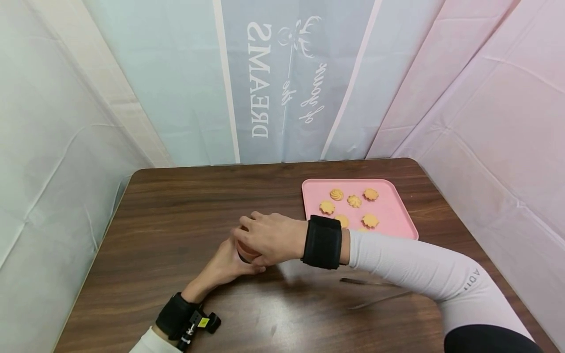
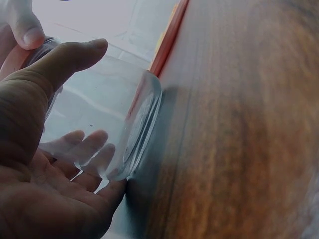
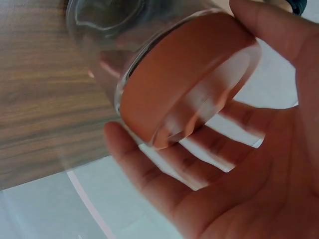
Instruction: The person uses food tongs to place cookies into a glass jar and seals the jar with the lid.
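A clear glass jar (image 2: 94,99) stands on the brown wooden table, capped with a reddish-brown lid (image 3: 187,74). My left hand (image 1: 227,267) holds the jar from the side, thumb across the near side and fingers curled behind the glass. Over the top comes my right hand (image 1: 275,238), gripping the lid with its thumb at one edge and fingers around the other. Most of the jar is hidden by both hands in the head view. Through the glass in the left wrist view, the left fingers show.
A pink tray (image 1: 399,223) with several cookies (image 1: 354,201) lies at the back right, partly behind the right wrist. Metal tongs (image 1: 366,282) rest on the table (image 1: 185,206), partly covered by the right sleeve. Fabric curtains stand behind and on both sides.
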`<state>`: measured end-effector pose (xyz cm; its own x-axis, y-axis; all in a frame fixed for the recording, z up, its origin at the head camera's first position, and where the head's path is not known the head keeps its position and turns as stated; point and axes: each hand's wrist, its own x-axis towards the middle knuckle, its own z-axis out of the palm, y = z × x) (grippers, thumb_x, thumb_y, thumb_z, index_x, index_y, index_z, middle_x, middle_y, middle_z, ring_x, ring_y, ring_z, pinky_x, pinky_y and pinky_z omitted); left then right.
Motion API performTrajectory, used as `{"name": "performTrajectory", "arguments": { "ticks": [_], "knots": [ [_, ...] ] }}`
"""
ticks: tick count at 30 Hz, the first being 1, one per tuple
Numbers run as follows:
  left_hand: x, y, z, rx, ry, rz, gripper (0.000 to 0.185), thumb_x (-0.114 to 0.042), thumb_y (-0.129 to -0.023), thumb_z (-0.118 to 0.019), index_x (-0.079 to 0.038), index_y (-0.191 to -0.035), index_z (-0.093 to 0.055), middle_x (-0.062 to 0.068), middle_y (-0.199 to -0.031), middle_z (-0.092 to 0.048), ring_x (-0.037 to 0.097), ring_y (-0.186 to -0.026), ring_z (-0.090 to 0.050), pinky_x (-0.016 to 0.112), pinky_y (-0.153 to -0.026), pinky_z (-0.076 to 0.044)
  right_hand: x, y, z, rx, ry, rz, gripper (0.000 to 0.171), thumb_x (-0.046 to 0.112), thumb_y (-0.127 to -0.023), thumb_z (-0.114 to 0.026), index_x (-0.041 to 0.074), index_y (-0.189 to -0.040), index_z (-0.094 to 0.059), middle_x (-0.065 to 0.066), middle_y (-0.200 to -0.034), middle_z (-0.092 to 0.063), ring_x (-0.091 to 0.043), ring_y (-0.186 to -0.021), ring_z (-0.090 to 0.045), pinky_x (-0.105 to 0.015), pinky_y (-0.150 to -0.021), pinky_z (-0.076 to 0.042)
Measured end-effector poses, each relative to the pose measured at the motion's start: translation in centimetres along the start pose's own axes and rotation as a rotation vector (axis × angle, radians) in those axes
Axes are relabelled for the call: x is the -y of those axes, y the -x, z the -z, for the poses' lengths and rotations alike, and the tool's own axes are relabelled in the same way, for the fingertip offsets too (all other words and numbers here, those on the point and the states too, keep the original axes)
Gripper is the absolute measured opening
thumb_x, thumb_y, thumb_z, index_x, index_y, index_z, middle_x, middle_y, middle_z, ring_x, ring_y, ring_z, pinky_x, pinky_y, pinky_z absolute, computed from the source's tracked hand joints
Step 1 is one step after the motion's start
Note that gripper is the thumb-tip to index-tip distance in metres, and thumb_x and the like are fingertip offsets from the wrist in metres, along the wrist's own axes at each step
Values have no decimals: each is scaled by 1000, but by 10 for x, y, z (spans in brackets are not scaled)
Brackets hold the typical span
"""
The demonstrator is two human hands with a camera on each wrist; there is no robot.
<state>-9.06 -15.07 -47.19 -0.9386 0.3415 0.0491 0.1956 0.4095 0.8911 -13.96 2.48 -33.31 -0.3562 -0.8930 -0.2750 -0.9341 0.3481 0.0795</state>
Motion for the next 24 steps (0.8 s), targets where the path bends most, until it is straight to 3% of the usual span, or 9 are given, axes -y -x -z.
{"name": "performTrajectory", "arguments": {
  "ticks": [6,15,24],
  "knots": [
    [-1,-1,1,7,18,-10,86,-35,-81,-94,-10,-149,-48,7,-130,-66,18,-109,-67,33,-90,-56,-4,0,2,-2,-4,50,69,49,-92,-82,18,-148,-56,-4,-137,-57,-20,-120,-57,-31,-87,-58],
    [-3,0,2,20,44,24,91,-33,-82,-94,-10,-153,-41,9,-137,-63,20,-113,-66,31,-92,-56,-13,-1,4,3,-32,158,66,42,-91,-85,17,-146,-58,-5,-138,-56,-20,-120,-55,-30,-89,-56],
    [-2,0,3,15,25,-30,100,-32,-82,-94,-12,-160,-36,11,-149,-56,26,-124,-63,36,-99,-54,-18,-1,3,-7,-40,231,66,36,-89,-87,21,-147,-58,-4,-139,-54,-21,-125,-53,-37,-92,-56]
  ]
}}
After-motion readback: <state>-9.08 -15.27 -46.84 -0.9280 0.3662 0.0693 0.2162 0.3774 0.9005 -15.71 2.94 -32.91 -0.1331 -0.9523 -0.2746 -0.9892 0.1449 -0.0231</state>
